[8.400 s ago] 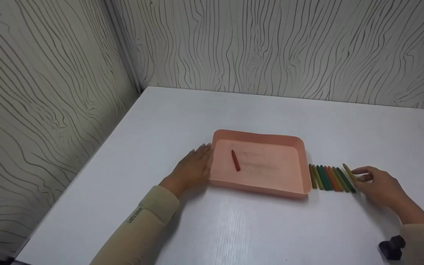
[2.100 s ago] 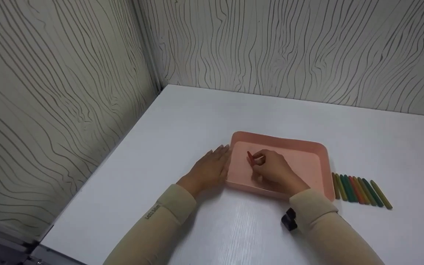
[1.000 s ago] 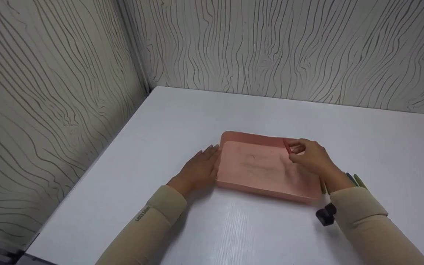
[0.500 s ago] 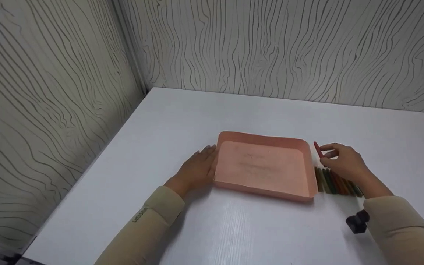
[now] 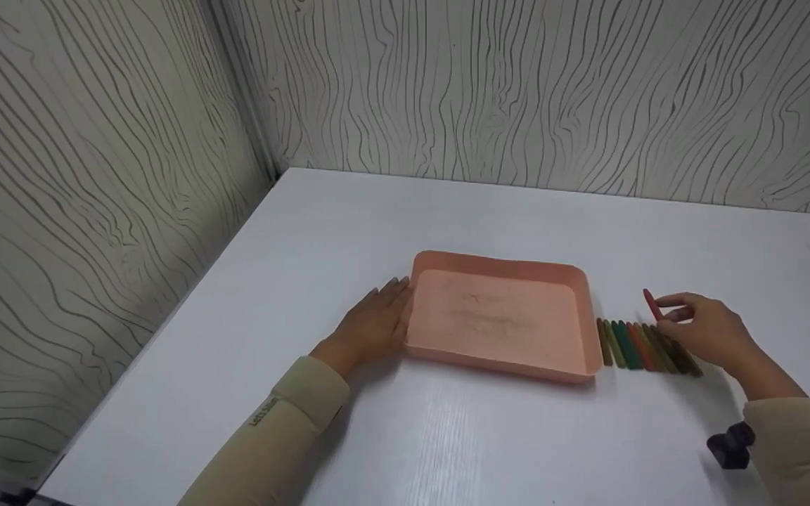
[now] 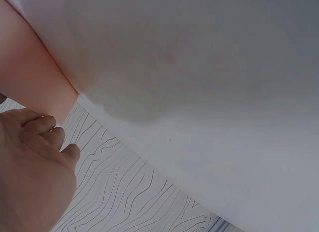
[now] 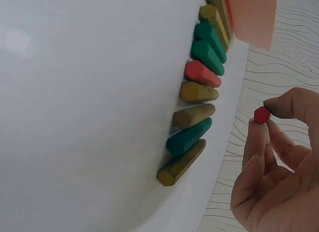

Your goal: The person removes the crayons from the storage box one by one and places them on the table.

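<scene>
My right hand [image 5: 711, 334] pinches a red crayon [image 5: 651, 303] between thumb and fingers. In the right wrist view the crayon's hexagonal end [image 7: 261, 115] faces the camera, above the table. Below that hand lies a row of crayons [image 5: 628, 346], side by side, running rightward from the tray; they are olive, yellow, green and red. An olive crayon [image 7: 180, 163] ends the row on the side away from the tray. The shallow pink tray [image 5: 503, 316] has smudges on its floor. My left hand [image 5: 370, 325] rests against its left wall with fingers extended.
A white table [image 5: 433, 436] carries everything. Patterned panels [image 5: 482, 91] stand behind and to the left of it. A small black device [image 5: 730, 446] sits at my right wrist by the cuff.
My right hand took the red crayon out of the tray and carried it right, over the crayon row. Earlier it set an olive crayon at the row's end. The left hand stays at the tray.
</scene>
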A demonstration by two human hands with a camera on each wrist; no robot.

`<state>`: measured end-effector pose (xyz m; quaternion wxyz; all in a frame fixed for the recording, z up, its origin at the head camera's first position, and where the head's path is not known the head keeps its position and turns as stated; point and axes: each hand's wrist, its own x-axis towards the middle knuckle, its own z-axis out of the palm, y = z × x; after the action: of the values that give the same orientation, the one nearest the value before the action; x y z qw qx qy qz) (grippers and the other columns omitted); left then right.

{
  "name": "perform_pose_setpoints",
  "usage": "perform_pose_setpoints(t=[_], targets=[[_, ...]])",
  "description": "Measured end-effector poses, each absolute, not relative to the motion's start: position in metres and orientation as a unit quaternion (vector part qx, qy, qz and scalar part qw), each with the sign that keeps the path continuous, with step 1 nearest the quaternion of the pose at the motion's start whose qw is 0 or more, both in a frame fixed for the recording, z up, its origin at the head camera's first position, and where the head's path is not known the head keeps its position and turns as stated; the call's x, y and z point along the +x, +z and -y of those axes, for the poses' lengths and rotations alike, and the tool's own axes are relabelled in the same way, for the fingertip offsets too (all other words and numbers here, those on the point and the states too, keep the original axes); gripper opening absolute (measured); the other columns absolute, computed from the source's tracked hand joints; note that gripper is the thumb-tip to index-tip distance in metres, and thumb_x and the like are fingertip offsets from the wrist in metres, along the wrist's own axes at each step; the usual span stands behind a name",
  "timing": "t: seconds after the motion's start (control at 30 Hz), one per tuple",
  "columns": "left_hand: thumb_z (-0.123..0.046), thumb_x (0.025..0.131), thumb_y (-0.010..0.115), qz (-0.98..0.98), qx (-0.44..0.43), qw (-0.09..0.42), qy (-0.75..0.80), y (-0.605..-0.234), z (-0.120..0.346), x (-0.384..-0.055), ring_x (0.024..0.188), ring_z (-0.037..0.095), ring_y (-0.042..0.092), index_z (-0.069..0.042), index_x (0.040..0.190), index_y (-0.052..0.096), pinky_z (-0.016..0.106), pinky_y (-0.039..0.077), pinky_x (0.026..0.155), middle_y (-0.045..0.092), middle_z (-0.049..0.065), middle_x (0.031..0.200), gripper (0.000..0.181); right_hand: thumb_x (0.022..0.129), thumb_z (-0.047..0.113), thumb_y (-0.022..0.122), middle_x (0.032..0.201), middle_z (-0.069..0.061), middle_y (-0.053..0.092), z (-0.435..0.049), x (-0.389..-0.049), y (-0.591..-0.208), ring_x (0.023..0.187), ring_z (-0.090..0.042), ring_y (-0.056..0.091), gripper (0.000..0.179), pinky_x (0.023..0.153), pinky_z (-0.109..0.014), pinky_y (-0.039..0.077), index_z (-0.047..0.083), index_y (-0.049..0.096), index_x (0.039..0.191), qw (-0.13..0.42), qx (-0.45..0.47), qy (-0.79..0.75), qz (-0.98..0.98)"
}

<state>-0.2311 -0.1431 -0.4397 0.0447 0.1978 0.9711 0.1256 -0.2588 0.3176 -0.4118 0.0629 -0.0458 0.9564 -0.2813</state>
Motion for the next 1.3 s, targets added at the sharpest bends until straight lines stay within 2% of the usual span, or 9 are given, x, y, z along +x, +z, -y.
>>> perform_pose_setpoints(t=[0.13,0.3,0.63,1.3], targets=[[-0.027,0.104,0.024,-0.971,0.199,0.045,0.125,-0.44,0.144,-0.231,0.144,0.019,0.008,-0.006,0.152,0.019,0.035,0.009,0.115,0.014,0.004,0.158,0.053,0.092,0.019,0.06,0.105,-0.029,0.058,-0.328,-0.255,-0.416,0.082,-0.029,0.06,0.05,0.061,-0.032,0.048,-0.011,0.046,0.129,0.072,-0.039,-0.282,-0.956],[-0.027,0.104,0.024,-0.97,0.201,0.042,0.127,-0.44,0.144,-0.232,0.144,0.02,0.01,-0.005,0.152,0.019,0.036,0.01,0.115,0.015,0.005,0.158,0.053,0.091,0.026,0.063,0.105,-0.029,0.058,-0.34,-0.25,-0.42,0.087,-0.033,0.058,0.056,0.061,-0.031,0.047,-0.011,0.046,0.129,0.08,-0.036,-0.274,-0.958],[-0.026,0.104,0.025,-0.969,0.206,0.031,0.131,-0.441,0.146,-0.231,0.144,0.021,0.011,-0.003,0.152,0.019,0.037,0.011,0.115,0.016,0.007,0.157,0.053,0.09,0.015,0.061,0.1,-0.028,0.059,-0.359,-0.245,-0.428,0.081,-0.029,0.056,0.05,0.058,-0.031,0.046,-0.014,0.045,0.127,0.082,-0.033,-0.267,-0.96],[-0.027,0.104,0.022,-0.97,0.207,0.036,0.124,-0.443,0.145,-0.232,0.144,0.021,0.01,-0.005,0.153,0.016,0.036,0.01,0.115,0.014,0.006,0.158,0.053,0.091,0.019,0.059,0.108,-0.036,0.056,-0.366,-0.242,-0.432,0.088,-0.036,0.056,0.051,0.063,-0.032,0.046,-0.015,0.045,0.127,0.116,-0.017,-0.253,-0.96]])
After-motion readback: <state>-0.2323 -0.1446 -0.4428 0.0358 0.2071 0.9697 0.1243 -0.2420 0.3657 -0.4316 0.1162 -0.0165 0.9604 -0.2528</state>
